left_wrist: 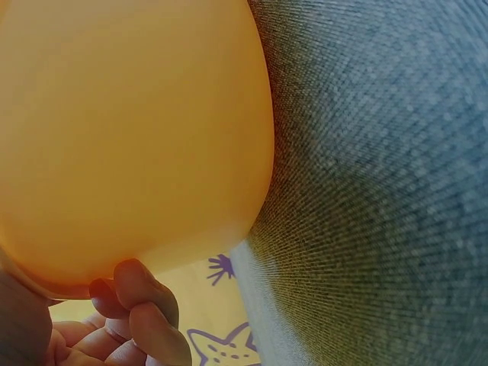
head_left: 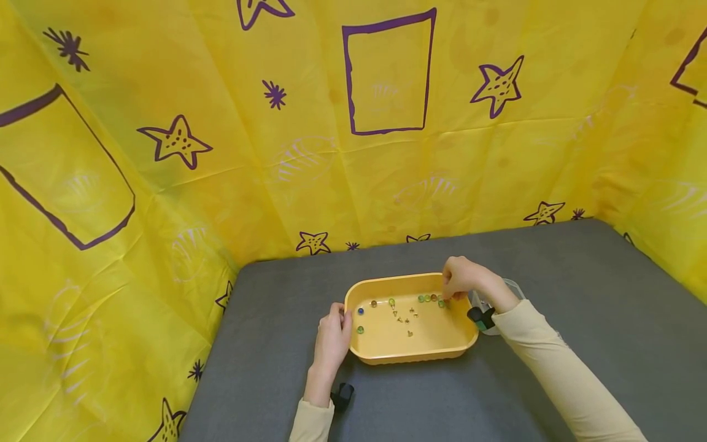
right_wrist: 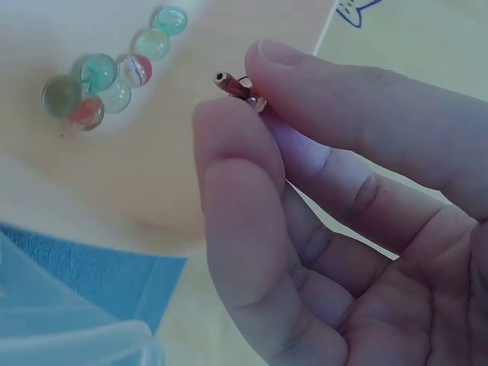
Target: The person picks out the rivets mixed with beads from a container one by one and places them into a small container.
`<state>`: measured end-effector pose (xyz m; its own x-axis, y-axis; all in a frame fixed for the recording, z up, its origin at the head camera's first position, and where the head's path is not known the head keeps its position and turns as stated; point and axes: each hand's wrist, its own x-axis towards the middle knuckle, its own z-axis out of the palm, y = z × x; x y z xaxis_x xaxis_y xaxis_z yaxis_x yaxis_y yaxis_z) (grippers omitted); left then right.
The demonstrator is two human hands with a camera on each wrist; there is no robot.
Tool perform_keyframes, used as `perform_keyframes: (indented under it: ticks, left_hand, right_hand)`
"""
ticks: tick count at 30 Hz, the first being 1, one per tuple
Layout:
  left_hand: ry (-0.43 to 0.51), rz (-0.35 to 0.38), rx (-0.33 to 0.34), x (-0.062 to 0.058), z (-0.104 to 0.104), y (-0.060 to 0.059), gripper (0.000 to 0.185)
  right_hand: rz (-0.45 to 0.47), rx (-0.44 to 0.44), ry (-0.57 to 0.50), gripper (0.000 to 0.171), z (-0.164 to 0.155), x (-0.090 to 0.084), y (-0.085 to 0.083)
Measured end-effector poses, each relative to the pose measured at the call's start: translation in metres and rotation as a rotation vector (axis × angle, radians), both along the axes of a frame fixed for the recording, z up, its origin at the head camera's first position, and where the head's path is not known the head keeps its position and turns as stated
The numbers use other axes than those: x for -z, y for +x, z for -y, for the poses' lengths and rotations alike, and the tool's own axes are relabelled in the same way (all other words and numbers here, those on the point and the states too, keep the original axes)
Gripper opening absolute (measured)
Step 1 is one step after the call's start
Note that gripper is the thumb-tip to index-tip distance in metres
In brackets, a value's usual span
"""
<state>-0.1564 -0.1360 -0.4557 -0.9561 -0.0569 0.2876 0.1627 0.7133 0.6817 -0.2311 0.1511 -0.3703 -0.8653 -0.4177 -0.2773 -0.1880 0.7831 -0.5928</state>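
**Person: clothing and worn gear**

Both arms in long cream sleeves, plain, no print; cuffs end at the wrists. Left hand and right hand bare, no rings or gloves seen. Small black device at the left wrist; a dark one with a green part at the right wrist.
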Motion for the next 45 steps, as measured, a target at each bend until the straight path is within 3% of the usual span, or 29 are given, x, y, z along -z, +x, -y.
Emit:
perform_keyframes:
  ticks: [11, 18, 21, 26, 45]
  left_hand:
    - [0.007, -0.052, 0.007, 0.002, 0.000, 0.000, 0.012]
    - [0.021, -0.164, 0.034, 0.001, -0.001, 0.003, 0.014]
    - [0.017, -0.138, 0.023, 0.002, 0.000, 0.002, 0.013]
    - [0.006, -0.030, 0.003, 0.001, -0.001, 0.000, 0.012]
    - [0.011, -0.006, 0.002, 0.000, -0.001, 0.001, 0.014]
  right_hand:
    - [-0.003, 0.001, 0.007, 0.020, -0.009, -0.002, -0.002]
    - [0.005, 0.004, 0.014, 0.017, -0.014, -0.005, -0.001]
    - [0.004, 0.009, 0.013, 0.019, -0.017, -0.005, -0.001]
    - [-0.003, 0.022, 0.016, 0.016, -0.021, -0.005, -0.001]
    - [-0.023, 0.039, 0.007, 0.012, -0.035, -0.012, 0.005]
